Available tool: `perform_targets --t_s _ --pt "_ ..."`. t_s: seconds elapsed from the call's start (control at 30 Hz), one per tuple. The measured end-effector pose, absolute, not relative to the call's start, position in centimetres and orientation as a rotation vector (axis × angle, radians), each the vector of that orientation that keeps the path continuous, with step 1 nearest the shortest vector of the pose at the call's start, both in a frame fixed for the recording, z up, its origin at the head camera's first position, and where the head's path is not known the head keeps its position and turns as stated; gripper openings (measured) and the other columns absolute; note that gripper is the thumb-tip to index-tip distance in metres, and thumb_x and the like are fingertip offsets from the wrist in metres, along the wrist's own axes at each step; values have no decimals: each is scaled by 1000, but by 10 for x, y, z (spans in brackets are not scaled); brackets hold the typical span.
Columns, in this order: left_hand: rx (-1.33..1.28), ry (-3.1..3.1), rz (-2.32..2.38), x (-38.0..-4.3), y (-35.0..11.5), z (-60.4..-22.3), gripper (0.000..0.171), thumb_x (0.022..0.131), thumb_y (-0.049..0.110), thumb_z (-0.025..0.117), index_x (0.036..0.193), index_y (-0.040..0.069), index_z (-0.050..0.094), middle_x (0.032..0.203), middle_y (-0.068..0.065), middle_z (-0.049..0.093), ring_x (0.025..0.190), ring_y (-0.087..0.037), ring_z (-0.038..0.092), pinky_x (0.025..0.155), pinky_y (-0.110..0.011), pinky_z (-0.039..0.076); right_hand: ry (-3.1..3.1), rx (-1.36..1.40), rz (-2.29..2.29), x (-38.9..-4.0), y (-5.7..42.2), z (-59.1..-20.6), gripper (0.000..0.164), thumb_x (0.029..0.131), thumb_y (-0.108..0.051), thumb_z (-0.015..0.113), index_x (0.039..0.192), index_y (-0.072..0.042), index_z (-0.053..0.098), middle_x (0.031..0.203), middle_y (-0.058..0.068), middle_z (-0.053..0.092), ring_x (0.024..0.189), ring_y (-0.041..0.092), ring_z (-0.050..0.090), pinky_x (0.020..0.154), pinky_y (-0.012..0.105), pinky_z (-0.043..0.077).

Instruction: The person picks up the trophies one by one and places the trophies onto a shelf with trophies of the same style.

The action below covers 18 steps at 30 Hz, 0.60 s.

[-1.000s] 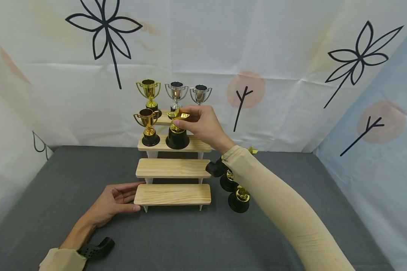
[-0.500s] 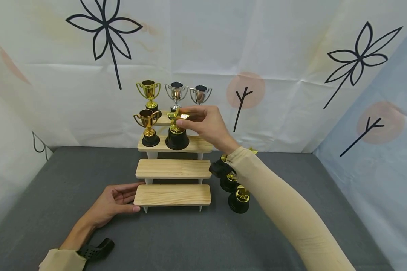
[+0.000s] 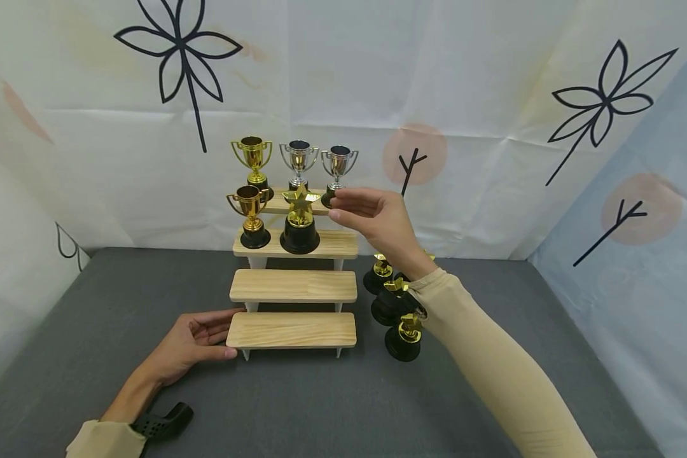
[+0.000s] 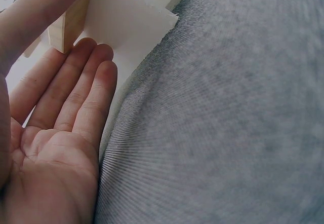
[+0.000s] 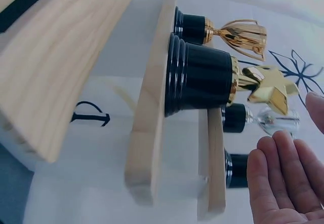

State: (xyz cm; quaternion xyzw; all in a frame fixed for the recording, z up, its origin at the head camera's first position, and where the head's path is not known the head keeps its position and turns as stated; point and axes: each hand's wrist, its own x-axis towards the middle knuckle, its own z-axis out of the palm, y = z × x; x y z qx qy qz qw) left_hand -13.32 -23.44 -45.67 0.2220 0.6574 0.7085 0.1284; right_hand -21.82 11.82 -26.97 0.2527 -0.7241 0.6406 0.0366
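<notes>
A gold star trophy (image 3: 300,224) on a black base stands upright on the second tier from the top of a wooden step rack (image 3: 293,285). To its left is a bronze-gold cup trophy (image 3: 252,213). My right hand (image 3: 380,221) is just right of the star trophy, apart from it and holding nothing; in the right wrist view its fingers (image 5: 276,165) are extended near the trophy's star. My left hand (image 3: 186,346) rests against the left end of the lowest tier, and the left wrist view has its straight fingers (image 4: 76,87) touching the rack's side.
On the top tier stand a gold cup (image 3: 252,156) and two silver cups, one being the middle silver cup (image 3: 299,159). Right of the rack, several star trophies (image 3: 403,340) stand on the grey tabletop (image 3: 320,407), partly hidden by my right wrist. A printed cloth (image 3: 481,178) hangs behind.
My right hand has let go of the star trophy and moved away to the right. The trophy stays standing on the tier. The left hand has not moved.
</notes>
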Motion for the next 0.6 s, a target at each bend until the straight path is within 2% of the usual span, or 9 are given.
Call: perform_targets --t_s 0.2,0.43,0.6 --pt "639 1916 2056 -134 -234 -456 75 82 -14 75 144 -24 35 138 4 61 123 -14 62 101 -34 54 -2196 726 1992 -203 141 -277 39 91 5 72 128 12 63 119 25 69 109 24 69 100 38 57" --pt "638 1917 2054 -134 -233 -457 75 82 -15 76 144 -23 35 138 5 61 123 -14 62 101 -34 54 -2207 634 2022 -184 171 -290 41 91 4 72 131 8 62 121 15 70 114 22 67 100 37 57" --pt "628 1926 2053 -133 -234 -456 76 81 -14 76 144 -23 35 137 4 62 122 -14 62 101 -34 54 -2230 596 1986 -173 189 -301 43 91 4 73 132 9 62 120 13 71 113 21 67 99 35 58"
